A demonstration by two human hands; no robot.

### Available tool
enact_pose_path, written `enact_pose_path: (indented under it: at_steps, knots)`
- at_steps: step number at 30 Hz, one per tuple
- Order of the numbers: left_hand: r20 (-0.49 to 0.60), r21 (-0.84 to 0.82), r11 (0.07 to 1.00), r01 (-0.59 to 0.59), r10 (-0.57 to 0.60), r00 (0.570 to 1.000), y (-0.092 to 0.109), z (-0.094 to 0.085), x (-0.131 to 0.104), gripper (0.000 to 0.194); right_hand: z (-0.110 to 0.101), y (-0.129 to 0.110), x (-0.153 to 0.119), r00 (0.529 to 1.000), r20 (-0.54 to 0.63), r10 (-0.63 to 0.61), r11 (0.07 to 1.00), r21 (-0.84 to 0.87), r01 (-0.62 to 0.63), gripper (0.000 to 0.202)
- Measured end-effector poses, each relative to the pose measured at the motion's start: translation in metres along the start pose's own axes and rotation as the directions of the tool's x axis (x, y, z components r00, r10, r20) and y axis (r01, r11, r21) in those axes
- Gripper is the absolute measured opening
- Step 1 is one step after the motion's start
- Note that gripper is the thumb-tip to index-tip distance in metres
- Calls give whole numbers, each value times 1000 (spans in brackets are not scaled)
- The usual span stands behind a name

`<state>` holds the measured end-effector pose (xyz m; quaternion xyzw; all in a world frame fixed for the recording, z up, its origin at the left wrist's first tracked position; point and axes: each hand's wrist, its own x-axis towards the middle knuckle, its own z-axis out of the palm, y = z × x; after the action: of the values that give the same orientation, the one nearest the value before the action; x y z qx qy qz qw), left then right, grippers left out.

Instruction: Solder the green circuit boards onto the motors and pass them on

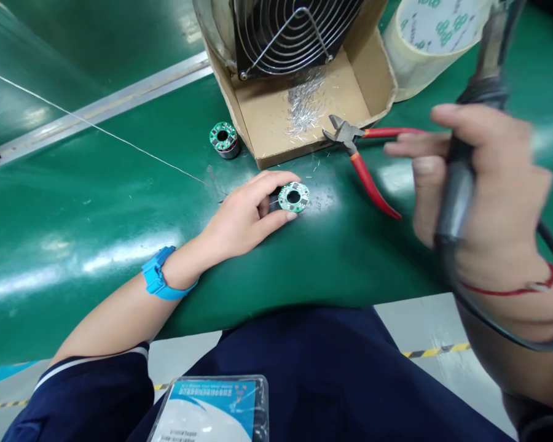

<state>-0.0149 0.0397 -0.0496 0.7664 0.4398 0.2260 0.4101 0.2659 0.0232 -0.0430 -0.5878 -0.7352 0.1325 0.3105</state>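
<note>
My left hand (pixel 244 215) grips a small round part with a ring-shaped green circuit board (pixel 284 204) on top, thumb and index finger on its sides. A thin pale wire (pixel 138 149) runs from the upper left down to this hand, and a short thin strand shows beside the board. Raised at the right, my right hand (pixel 493 184) is closed around the black handle of a corded soldering iron (pixel 458 190), blurred by motion. Its metal end points up, away from the board. Another round part with a green ring board (pixel 223 137) stands on the green mat.
Red-handled cutting pliers (pixel 366 162) lie between my hands, jaws against a cardboard box (pixel 276 153). The box holds a fan with a wire guard (pixel 299 37) and many clipped metal pins (pixel 304 101). A large tape roll (pixel 424 61) stands at the back right.
</note>
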Motion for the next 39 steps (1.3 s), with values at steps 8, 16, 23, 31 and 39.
enact_pose_path:
  at_steps: [8, 16, 23, 31, 39]
  knots:
    - [-37, -170, 985, 31, -38, 999, -1, 7, -5, 33, 15, 16, 11, 975, 174, 138, 943, -323, -76, 73]
    - [-170, 22, 1000, -20, 24, 985, 12, 5, -4, 39, 4, -3, -9, 963, 156, -222, 946, -206, 251, 40]
    - [-217, 245, 962, -121, 176, 960, 10, 5, -7, 39, -7, -5, -1, 862, 280, -424, 816, -295, 497, 39]
    - [-273, 262, 957, -127, 200, 941, 8, 4, -7, 38, 5, -7, 2, 949, 29, -313, 840, -459, 290, 33]
    - [-552, 247, 969, 32, 113, 826, -17, -55, 16, 35, 27, -6, 23, 998, 56, -33, 914, -403, 53, 65]
